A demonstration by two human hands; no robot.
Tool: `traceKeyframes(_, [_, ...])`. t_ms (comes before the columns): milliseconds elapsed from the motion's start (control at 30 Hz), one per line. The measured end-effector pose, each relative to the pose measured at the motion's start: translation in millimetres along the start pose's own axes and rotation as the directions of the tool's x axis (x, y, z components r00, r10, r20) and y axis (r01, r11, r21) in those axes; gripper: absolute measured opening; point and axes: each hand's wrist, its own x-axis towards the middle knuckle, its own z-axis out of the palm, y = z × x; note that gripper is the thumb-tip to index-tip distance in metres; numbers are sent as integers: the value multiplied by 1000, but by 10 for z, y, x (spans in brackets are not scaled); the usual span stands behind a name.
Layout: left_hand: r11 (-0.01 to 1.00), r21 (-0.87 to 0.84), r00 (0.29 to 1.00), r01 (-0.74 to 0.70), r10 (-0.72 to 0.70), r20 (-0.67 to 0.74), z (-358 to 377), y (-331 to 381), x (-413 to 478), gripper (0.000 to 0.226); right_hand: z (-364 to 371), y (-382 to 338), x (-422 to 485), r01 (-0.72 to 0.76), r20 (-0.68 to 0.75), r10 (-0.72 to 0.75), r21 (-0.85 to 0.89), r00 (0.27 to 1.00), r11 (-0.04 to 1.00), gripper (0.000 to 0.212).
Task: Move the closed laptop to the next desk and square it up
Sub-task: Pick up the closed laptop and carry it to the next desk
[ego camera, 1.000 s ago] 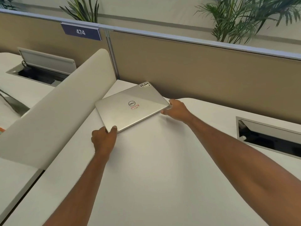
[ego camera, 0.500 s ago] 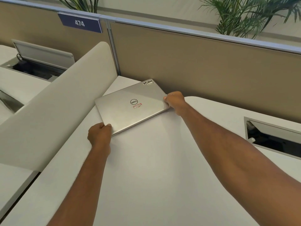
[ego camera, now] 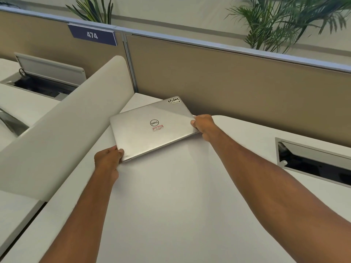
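A closed silver laptop (ego camera: pixel 152 130) with a round logo and stickers on its lid sits at the far left corner of the white desk (ego camera: pixel 180 205), turned at an angle to the back partition. My left hand (ego camera: pixel 107 161) grips its near left corner, thumb on the lid. My right hand (ego camera: pixel 204 123) grips its right corner, thumb on top. Whether the laptop rests on the desk or is slightly raised at the front, I cannot tell.
A curved white divider (ego camera: pixel 62 133) rises along the left and separates this desk from the neighbouring desk (ego camera: pixel 20 105), which has an open cable hatch (ego camera: pixel 47 80). A tan partition (ego camera: pixel 237 88) closes the back. Another cable hatch (ego camera: pixel 313 162) opens at the right.
Both hands have tightened on the laptop's corners. The laptop has stayed at nearly the same spot and angle; the camera has tilted a little.
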Motion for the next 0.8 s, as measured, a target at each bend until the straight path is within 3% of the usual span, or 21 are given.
traceKeyframes(167, [999,-16,998,30,-28,61,-101,26,-164,44,-150,87,-348,-37,-22,38,44,999,998,33])
traceKeyframes(267, [998,-24,993,60,-58,101,-182,-51,-327,45,-312,113,-637,-44,-10,45,63,999,997,17])
traceKeyframes(400, [995,-42,989,91,-85,125,-280,-187,-655,45,-523,227,-967,-48,-13,49,68,999,997,16])
traceKeyframes(500, [997,-14,985,81,-78,154,-349,-290,-934,44,-713,370,-1203,-50,-14,51,71,999,996,29])
traceKeyframes(800, [999,45,969,-10,-1,248,-523,-468,-1905,47,-1457,746,-2139,-61,-40,69,185,997,981,21])
